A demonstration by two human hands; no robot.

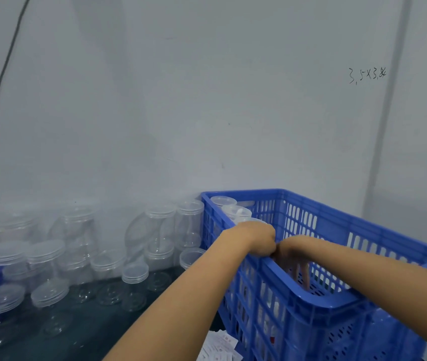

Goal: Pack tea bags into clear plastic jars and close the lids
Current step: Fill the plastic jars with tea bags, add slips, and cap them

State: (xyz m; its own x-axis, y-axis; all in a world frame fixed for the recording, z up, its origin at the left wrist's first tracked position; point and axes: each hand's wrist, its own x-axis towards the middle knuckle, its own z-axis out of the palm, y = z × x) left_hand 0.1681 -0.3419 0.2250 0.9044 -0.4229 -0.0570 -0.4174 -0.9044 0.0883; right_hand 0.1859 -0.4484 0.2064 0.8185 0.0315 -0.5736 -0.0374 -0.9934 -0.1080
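Partly hidden, both hands [272, 246] inside blue crate [337, 303], grip indiscernible behind its rim

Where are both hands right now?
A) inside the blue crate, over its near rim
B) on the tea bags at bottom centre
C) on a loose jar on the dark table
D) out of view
A: left hand and right hand both reach over the blue crate's near rim, right fingers showing through its slots.

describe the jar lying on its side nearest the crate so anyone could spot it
Start at the blue crate on the right, then look just left of its near corner. There a clear jar lies tipped, its open mouth facing you, unlike the upright lidded jars beside it.
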